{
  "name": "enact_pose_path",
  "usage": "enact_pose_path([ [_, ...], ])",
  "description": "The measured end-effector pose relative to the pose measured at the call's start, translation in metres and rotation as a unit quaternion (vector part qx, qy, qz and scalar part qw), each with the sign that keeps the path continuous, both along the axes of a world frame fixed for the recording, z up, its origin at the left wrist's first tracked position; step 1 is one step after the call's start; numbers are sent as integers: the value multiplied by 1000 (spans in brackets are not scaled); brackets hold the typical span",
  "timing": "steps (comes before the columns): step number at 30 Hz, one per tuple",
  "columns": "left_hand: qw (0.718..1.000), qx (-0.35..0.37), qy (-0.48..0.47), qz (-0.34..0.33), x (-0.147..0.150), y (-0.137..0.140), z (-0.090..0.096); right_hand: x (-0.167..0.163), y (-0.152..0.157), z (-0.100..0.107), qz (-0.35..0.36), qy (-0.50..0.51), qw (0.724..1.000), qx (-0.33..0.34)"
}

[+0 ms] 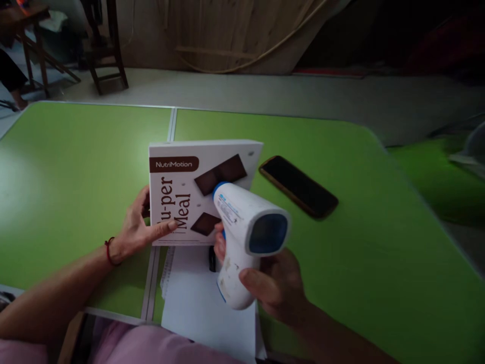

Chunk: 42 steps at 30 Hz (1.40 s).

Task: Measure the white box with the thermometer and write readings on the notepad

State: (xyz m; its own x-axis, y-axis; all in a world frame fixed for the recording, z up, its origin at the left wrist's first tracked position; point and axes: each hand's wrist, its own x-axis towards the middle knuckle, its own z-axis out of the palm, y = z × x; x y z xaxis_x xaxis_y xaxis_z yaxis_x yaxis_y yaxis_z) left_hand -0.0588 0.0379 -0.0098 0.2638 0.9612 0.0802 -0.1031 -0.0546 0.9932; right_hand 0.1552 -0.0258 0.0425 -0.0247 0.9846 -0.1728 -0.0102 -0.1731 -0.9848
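My left hand [146, 227] grips the lower left edge of a white cardboard box [182, 189], its thumb across the front and its fingers behind. The box stands tilted on its side, showing "NutriMotion" lettering and brown bar pictures. In my right hand [276, 283] is a white infrared thermometer gun [242, 232], held by its handle with fingers around the blue trigger. Its blue-ringed nose points at the front of the box, close to or touching it; I cannot tell which. The dark screen faces me.
A spiral notebook [208, 303] lies under the thermometer at the near edge, with a black object [212, 259], partly hidden, on it. Right of the box rests a smartphone [299, 186]. The green table [76, 167] has a pale seam. Beyond stand a wooden chair [104, 50] and a person's leg [13, 83].
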Motion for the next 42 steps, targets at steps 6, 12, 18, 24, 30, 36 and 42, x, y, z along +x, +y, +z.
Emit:
enact_pose_path([
  [6,998,54,35,-9,-2,-1,5,1,0,-1,9,12,1000,22],
  [12,997,74,7,-17,0,0,5,0,1,-8,5,40,999,28],
  [18,996,79,30,-16,0,-1,4,-5,10,9,-17,24,999,-15],
  [24,996,72,59,-12,-2,-2,2,-5,9,8,-29,36,999,-24],
  [30,996,69,40,-24,-1,-2,2,-5,10,10,-28,26,999,-27],
  [36,998,47,39,-33,-1,-3,3,-5,9,9,-33,3,998,-48],
  [42,998,42,41,-25,-1,-3,2,-5,9,8,-39,3,998,-57],
])
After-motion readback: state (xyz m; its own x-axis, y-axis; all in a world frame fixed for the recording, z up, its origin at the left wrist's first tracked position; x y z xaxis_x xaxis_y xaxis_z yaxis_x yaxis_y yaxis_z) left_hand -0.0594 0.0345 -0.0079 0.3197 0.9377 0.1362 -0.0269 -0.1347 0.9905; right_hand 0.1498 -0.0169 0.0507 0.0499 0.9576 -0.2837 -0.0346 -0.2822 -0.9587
